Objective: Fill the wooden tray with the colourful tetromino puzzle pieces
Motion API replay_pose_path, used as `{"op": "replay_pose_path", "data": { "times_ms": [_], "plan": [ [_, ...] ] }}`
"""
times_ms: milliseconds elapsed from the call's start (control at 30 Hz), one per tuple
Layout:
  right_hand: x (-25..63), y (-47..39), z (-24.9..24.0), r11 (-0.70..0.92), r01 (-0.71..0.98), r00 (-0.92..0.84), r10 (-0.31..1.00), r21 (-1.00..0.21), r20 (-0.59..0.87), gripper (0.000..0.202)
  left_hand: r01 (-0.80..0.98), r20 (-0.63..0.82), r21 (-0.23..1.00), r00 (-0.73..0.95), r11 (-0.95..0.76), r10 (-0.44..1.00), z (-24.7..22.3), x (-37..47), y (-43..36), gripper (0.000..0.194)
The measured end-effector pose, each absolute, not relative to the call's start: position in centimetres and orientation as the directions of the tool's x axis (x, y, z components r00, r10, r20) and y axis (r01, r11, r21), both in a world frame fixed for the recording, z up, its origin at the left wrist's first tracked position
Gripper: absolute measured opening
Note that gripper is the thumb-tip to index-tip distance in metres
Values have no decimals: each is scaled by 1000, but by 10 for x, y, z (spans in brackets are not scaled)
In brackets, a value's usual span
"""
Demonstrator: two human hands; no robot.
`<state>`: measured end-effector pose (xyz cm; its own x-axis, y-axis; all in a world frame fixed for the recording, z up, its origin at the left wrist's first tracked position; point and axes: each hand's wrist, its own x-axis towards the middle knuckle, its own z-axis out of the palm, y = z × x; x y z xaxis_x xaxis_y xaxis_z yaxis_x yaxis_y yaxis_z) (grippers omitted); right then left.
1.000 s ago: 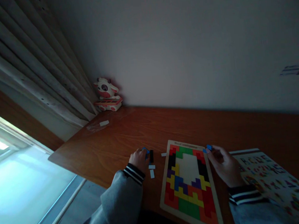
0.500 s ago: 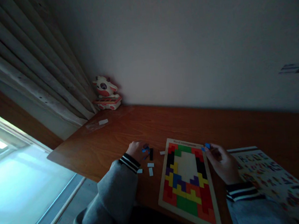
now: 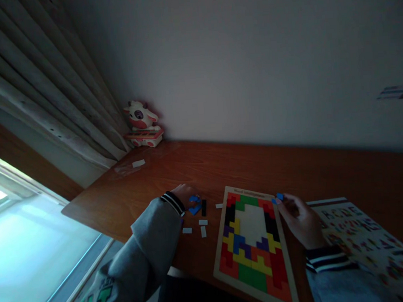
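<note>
My right hand (image 3: 303,222) pinches a blue puzzle block (image 3: 280,196) between thumb and fingers, at the upper right corner of a wooden puzzle board (image 3: 217,257). Colored blocks fill much of that board, around a bare pale area in its upper middle. Left of the board, my left hand (image 3: 184,193) reaches down over the table beside loose blue blocks (image 3: 195,210); its fingers are dark and partly hidden, so any grip is unclear. A black bar-shaped block (image 3: 204,208) lies just right of the blue ones. Several small white pieces (image 3: 203,232) are scattered nearby.
A printed sheet of colorful figures (image 3: 354,227) lies under and beyond my right wrist. At the table's far left corner sits a cow-shaped toy (image 3: 143,125), with clear plastic wrap (image 3: 124,169) in front. The wooden table's (image 3: 148,187) left edge faces a bright window.
My left hand has shifted slightly up and left, its forearm swinging left, which uncovers more of the blue blocks and a white piece. The right hand and its blue block look still.
</note>
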<state>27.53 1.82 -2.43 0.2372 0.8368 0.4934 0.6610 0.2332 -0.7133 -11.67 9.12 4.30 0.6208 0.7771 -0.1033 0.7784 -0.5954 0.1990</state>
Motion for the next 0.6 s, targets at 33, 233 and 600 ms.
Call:
{"op": "replay_pose_path", "data": {
  "times_ms": [33,233,600],
  "plan": [
    [275,18,-25,228,663,235,841,-713,488,42,776,-107,197,625,-599,774,43,-116,92,26],
    [278,19,-28,248,667,205,845,-703,493,40,772,-114,198,631,-604,768,45,-110,99,28],
    [277,19,-26,246,656,203,853,-714,480,42,801,-136,247,585,-545,800,54,-101,71,27]
  ]
}}
